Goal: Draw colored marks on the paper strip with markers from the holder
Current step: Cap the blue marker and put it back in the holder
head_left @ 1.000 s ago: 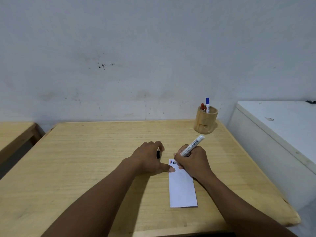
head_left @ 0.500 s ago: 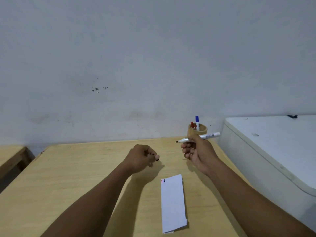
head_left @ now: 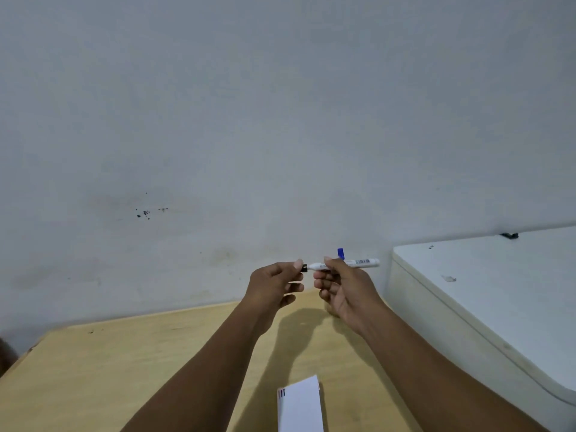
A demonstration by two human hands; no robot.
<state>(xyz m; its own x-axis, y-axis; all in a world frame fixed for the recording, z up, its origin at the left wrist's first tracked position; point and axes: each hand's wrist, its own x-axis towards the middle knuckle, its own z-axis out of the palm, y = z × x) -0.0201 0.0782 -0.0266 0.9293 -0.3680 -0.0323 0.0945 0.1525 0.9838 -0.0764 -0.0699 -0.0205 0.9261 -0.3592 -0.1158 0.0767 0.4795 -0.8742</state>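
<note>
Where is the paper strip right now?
The paper strip lies on the table at the bottom centre of the head view, between the forearms.

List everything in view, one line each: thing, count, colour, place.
marker: 1, white barrel, held level in the air above the table's far edge
cap: 1, black, at the marker's tip end
blue marker: 1, only its blue top shows, behind the right hand; the holder is hidden
paper strip: 1, white, flat on the table at the bottom edge, with small red, blue and dark marks at its far left corner
table: 1, light wood, lower part of the view
white surface: 1, off-white, right of the table
wall: 1, grey-white, with dark specks at left
left hand: 1, pinching the cap
right hand: 1, gripping the marker's barrel
</note>
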